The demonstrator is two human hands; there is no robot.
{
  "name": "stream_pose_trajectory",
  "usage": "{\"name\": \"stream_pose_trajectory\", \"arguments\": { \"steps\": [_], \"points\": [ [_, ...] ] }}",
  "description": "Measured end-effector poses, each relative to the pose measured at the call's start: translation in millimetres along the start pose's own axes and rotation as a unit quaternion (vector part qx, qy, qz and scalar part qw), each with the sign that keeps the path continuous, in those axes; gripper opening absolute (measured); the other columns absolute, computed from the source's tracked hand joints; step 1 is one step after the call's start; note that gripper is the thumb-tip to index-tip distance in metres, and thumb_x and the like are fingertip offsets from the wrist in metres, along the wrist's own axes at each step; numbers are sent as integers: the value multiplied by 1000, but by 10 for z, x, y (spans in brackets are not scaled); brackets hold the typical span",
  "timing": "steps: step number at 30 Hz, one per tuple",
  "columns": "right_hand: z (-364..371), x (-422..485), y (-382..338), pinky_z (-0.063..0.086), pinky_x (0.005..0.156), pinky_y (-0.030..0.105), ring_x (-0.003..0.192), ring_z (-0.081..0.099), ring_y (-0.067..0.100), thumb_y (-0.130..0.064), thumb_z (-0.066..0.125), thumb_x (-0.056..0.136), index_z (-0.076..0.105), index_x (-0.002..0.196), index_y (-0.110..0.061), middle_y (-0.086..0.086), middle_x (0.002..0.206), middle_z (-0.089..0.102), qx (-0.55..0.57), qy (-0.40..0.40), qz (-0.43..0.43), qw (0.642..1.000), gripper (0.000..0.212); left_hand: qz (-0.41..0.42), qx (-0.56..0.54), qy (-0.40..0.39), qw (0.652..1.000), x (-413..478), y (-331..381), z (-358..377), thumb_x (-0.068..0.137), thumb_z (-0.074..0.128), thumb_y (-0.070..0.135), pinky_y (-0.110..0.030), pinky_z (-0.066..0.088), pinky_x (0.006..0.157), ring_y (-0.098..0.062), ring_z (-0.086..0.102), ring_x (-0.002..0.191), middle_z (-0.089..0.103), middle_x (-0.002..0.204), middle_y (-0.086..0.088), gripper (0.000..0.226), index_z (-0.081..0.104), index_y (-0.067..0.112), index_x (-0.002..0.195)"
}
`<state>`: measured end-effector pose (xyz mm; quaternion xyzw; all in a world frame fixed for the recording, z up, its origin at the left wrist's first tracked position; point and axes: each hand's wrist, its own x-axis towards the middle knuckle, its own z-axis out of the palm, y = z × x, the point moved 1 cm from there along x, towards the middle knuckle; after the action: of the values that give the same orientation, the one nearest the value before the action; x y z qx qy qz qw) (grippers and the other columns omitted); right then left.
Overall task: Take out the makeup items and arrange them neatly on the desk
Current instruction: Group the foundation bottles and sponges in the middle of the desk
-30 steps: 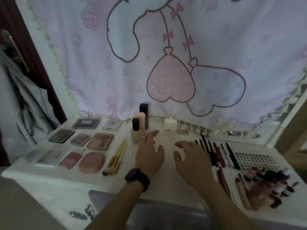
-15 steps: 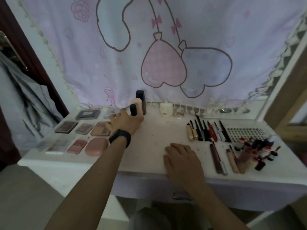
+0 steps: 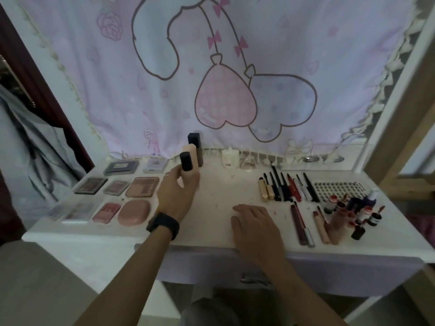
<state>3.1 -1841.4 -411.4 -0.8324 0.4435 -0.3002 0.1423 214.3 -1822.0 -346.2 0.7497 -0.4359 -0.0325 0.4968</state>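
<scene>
My left hand (image 3: 179, 194), with a dark watch on the wrist, grips a beige foundation bottle with a black cap (image 3: 186, 161) at the back middle of the white desk (image 3: 211, 191). Right behind the bottle stand a beige tube (image 3: 192, 153) and a tall dark bottle (image 3: 195, 144). My right hand (image 3: 254, 220) rests flat on the desk near its front edge and holds nothing. Palettes and compacts (image 3: 141, 187) lie in rows on the left. A row of pencils and mascaras (image 3: 287, 188) lies on the right.
Lip products and small bottles (image 3: 346, 215) crowd the right end beside a dotted sticker sheet (image 3: 336, 189). A white jar (image 3: 229, 157) and a clear item (image 3: 247, 164) sit by the pink curtain (image 3: 223, 67). A drawer handle (image 3: 254, 280) shows under the desk front.
My left hand moved from the middle of the desk back and left to the black-capped bottle and closed round it. My right hand drew back toward the front edge.
</scene>
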Motion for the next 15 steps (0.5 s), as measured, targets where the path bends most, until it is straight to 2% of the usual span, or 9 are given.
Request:
{"name": "stream_pose_trajectory", "arguments": {
  "steps": [2, 4, 6, 8, 9, 12, 15],
  "points": [
    [-37, -9, 3, 36, 94, 20, 116, 51, 5, -54, 33, 96, 59, 129, -28, -11, 124, 61, 76, 27, 35, 996, 50, 41, -5, -37, 998, -177, 17, 78, 90, 49, 59, -18, 41, 65, -5, 59, 85, 60, 108, 7, 41, 59, 33, 120],
    [-88, -13, 18, 38, 86, 14, 103, 53, -5, -63, 32, 94, 56, 128, -34, -20, 114, 59, 154, 47, 67, 985, 51, 76, 20, -92, 993, -357, 31, 186, 95, 57, 45, -6, 38, 63, 2, 51, 82, 44, 122, 8, 47, 48, 32, 139],
    [-147, -8, 35, 45, 71, 11, 86, 61, -6, -70, 33, 94, 54, 128, -36, -23, 102, 62, 229, 72, 89, 967, 52, 118, 42, -164, 978, -513, 5, 299, 95, 63, 35, -1, 35, 73, 1, 46, 90, 36, 131, 7, 58, 40, 29, 149],
    [-210, 6, 64, 51, 56, 15, 68, 65, 1, -71, 39, 92, 51, 127, -36, -15, 92, 68, 278, 97, 110, 949, 50, 146, 60, -222, 962, -630, 8, 379, 95, 63, 35, -2, 31, 81, -5, 43, 103, 33, 134, 8, 65, 33, 31, 152],
    [-236, 21, 76, 50, 54, 16, 64, 64, 3, -69, 42, 91, 51, 124, -37, -13, 87, 69, 286, 104, 120, 945, 47, 156, 68, -242, 955, -670, 12, 406, 95, 63, 37, -3, 30, 83, -5, 42, 106, 33, 135, 10, 67, 29, 34, 153],
    [-280, 50, 87, 44, 56, 10, 65, 63, -1, -64, 45, 90, 57, 104, -41, -16, 76, 69, 289, 87, 135, 944, 29, 168, 63, -275, 945, -736, 37, 474, 94, 62, 41, -6, 32, 81, -4, 44, 102, 40, 133, 10, 69, 24, 41, 151],
    [-266, 74, 103, 42, 59, 7, 64, 61, -4, -50, 49, 98, 62, 90, -34, -21, 76, 68, 291, 60, 142, 944, 22, 134, 29, -271, 953, -757, 27, 493, 91, 66, 43, -14, 41, 86, -8, 54, 106, 53, 131, 8, 59, 32, 41, 140]
  ]
}}
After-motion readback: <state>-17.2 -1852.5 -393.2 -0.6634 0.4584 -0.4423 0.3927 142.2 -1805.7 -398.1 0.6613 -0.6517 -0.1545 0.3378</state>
